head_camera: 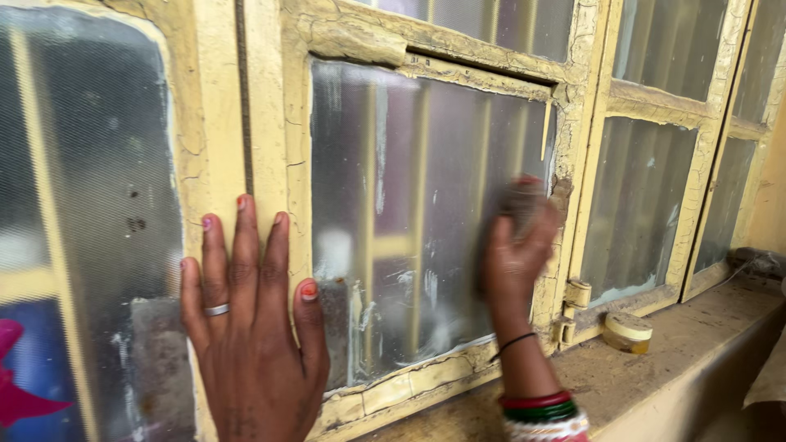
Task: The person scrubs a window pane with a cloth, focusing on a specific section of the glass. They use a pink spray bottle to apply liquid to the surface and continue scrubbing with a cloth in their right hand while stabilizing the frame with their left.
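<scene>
A round yellow-topped tin (628, 331) is being kept on the dusty sill (696, 352), near a rusted hinge (576, 293). Farther frosted panes (634, 205) are being framed by cracked, peeling yellow wood (692, 205).

Window frame (266, 123) – cracked, flaking yellow paint; glass pane (409, 213) – smeared, frosted.
</scene>
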